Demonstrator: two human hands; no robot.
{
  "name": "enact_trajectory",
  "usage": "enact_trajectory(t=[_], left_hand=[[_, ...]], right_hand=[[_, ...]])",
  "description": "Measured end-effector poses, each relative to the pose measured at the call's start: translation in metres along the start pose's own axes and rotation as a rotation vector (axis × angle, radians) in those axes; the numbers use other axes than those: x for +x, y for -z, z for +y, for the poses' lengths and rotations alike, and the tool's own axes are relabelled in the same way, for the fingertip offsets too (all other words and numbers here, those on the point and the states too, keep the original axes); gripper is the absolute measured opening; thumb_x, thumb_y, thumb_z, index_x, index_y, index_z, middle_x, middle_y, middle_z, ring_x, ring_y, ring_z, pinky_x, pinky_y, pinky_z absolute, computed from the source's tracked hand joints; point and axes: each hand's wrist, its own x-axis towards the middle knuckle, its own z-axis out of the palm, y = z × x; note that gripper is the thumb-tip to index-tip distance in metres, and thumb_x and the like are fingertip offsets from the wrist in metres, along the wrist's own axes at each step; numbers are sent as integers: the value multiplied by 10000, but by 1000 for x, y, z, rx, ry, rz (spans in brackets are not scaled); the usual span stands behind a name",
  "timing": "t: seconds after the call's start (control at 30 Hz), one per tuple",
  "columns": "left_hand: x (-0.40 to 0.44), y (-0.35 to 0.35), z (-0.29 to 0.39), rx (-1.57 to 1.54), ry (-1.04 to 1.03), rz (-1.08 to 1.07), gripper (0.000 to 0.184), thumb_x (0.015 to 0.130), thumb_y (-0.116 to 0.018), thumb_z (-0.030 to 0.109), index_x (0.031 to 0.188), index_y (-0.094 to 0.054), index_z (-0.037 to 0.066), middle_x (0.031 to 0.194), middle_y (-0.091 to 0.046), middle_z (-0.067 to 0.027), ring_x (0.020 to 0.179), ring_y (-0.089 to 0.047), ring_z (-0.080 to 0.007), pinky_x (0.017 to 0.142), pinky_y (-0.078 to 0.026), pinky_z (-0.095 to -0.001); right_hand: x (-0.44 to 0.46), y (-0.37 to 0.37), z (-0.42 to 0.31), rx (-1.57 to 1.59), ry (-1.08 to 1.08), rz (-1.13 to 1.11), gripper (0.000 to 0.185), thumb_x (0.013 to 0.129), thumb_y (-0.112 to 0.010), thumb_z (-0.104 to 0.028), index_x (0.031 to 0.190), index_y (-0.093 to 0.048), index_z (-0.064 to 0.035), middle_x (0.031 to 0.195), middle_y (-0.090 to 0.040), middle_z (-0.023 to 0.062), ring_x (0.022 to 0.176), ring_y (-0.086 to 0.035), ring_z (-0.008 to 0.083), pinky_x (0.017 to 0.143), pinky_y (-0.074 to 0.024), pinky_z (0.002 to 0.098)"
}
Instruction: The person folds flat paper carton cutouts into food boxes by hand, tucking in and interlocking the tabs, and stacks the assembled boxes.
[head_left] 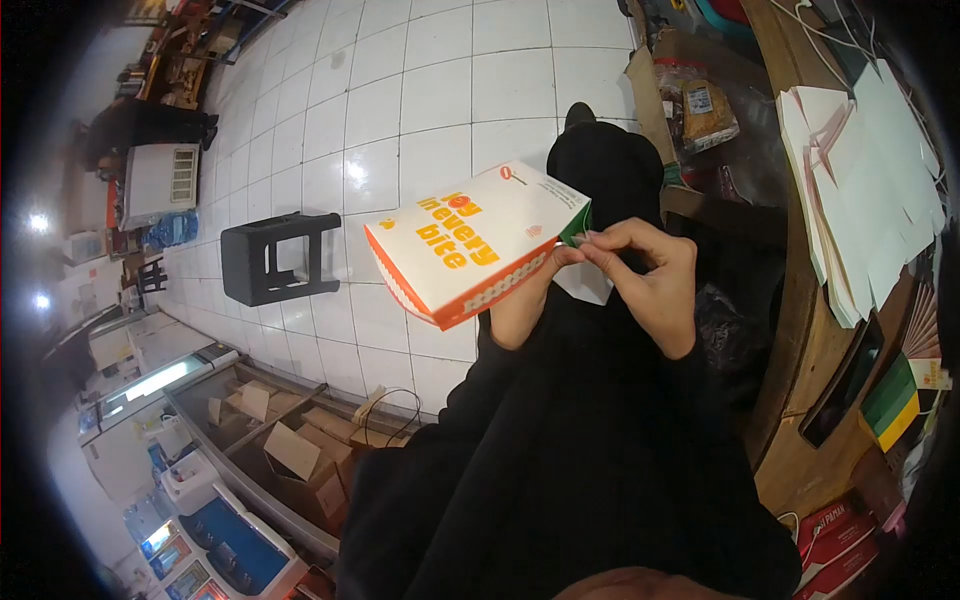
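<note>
A white cardboard food box (475, 235) with orange sides and yellow lettering "joy in every bite" lies tilted above my lap. My left hand (522, 308) is closed on it from below and along its near side, with part of the fingers hidden under the box. At the box's right end, a green flap (578, 228) stands out. My right hand (650, 280) pinches at this end with thumb and forefinger, close to my left thumb. Below the fingers shows a white flap or piece of card (583, 285), partly hidden.
On the right, a wooden table (790, 420) bears a stack of flat white card sheets (845, 190). A bagged brown item (708, 112) lies on a shelf beneath. A black stool (280, 258) stands on the tiled floor, and open cartons (310, 455) fill a case at lower left.
</note>
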Motion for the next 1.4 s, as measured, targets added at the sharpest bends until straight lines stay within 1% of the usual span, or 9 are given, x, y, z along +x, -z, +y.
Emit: enact_trajectory(t=[0.23,0.37,0.47,0.5,0.57,0.77,0.9,1.1,1.4], left_hand=[[0,-4,-10,173,-204,-6,226,743,-642,-12,951,-553,-20,882,-582,-62,792,-553,-127,699,-462,-234],[5,2,-5,-78,12,139,371,759,-632,3,1099,-486,-19,1009,-556,-87,877,-548,-163,735,-463,-263],[11,6,-9,200,-160,-122,543,752,-651,100,1216,-397,-21,1251,-424,-163,1098,-477,-252,879,-438,-361],[10,7,-4,637,-185,-270,590,713,-698,193,1201,-434,-7,1237,-442,-169,1126,-453,-276,879,-431,-363],[15,5,-1,972,-451,-484,627,632,-743,262,1158,-496,26,1241,-439,-152,1118,-457,-299,868,-428,-363],[11,2,-31,1085,-673,-232,158,675,-629,-23,822,-638,35,783,-619,-55,810,-566,-254,691,-458,-342],[10,3,-56,747,-411,79,201,776,-628,155,954,-592,68,922,-589,-83,886,-543,-291,783,-430,-350],[21,-10,-51,318,166,102,210,786,-637,128,932,-550,5,759,-586,-53,635,-538,-124,569,-435,-240],[22,-4,-47,154,209,65,154,846,-550,113,897,-534,-31,802,-573,-61,665,-521,-88,609,-421,-211]], right_hand=[[-1,-8,1,-96,127,17,204,680,-643,37,873,-658,-24,886,-552,119,733,-619,182,624,-473,232],[-1,-12,-1,-438,357,-26,357,703,-617,20,1048,-611,-73,1135,-427,203,945,-557,337,771,-462,312],[-2,-17,13,-130,211,-97,494,737,-573,14,1208,-491,-112,1153,-448,242,936,-539,394,777,-445,341],[-2,-14,20,-108,229,-93,514,754,-553,17,1241,-456,-118,1114,-485,258,914,-545,400,758,-446,333],[-7,-7,35,22,-208,63,435,807,-503,16,1231,-455,-66,923,-599,184,797,-611,270,687,-445,265],[4,7,41,195,-313,79,327,856,-472,-13,1181,-472,21,844,-607,55,703,-498,36,607,-425,195],[14,13,47,-34,-94,274,218,826,-509,-11,1030,-576,26,805,-642,117,706,-576,70,609,-435,213],[18,22,30,-342,-32,332,86,748,-628,-68,807,-650,-9,736,-633,129,627,-614,192,538,-440,246],[10,13,33,-279,-27,127,113,710,-653,-41,819,-659,-10,786,-649,111,674,-631,172,587,-458,235]])
